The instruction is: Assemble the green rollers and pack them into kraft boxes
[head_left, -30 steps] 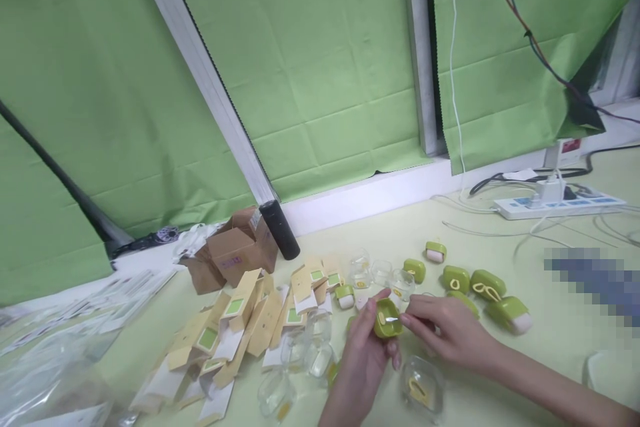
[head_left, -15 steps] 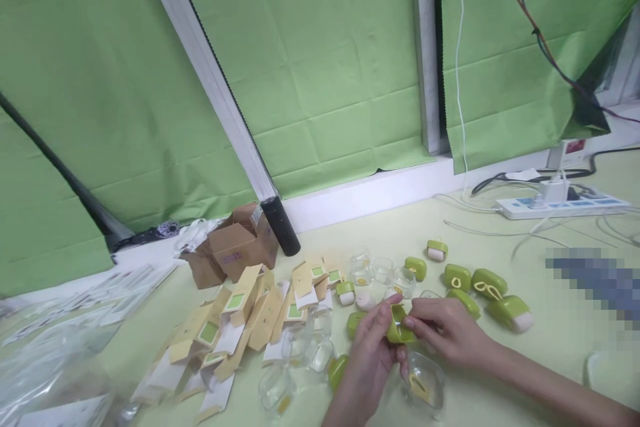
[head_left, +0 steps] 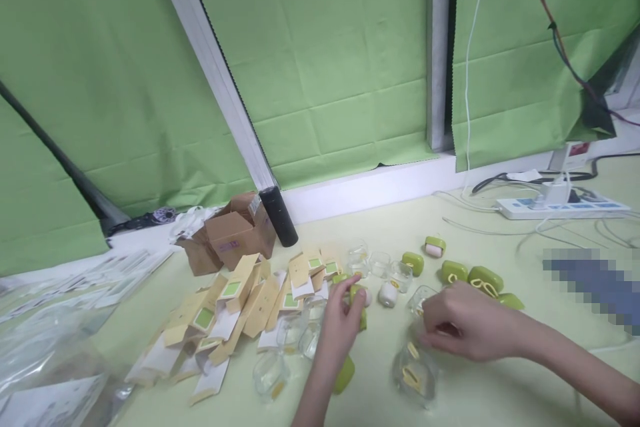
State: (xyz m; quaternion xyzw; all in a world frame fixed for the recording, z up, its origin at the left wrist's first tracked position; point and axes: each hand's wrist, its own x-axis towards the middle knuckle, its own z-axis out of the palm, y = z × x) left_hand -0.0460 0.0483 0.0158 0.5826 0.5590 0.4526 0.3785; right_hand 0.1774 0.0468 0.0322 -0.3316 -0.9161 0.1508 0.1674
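My left hand (head_left: 340, 320) reaches over the middle of the table, thumb and fingers curved round a small green case (head_left: 356, 292). Another green case (head_left: 345, 375) lies below it, partly behind my forearm. My right hand (head_left: 463, 322) is closed, its fingertips pointing down and hidden, so what they hold cannot be made out. Just below and left of it sits a clear plastic box (head_left: 420, 380) with yellow loops (head_left: 411, 376) in it. Between my hands stands a small white rounded case (head_left: 389, 294), and a clear box (head_left: 421, 297) is beside my right knuckles.
Opened yellow cartons (head_left: 240, 307) pile up at left, with several clear boxes (head_left: 270, 374) alongside. More green cases (head_left: 454, 272) stand at right. Behind are a cardboard box (head_left: 235, 234), a black cylinder (head_left: 279, 217) and a power strip (head_left: 560, 207) with cables.
My hands have moved apart. The left went up and left to a green case; the right, earlier inside a green case held by the left, has closed and moved slightly right.
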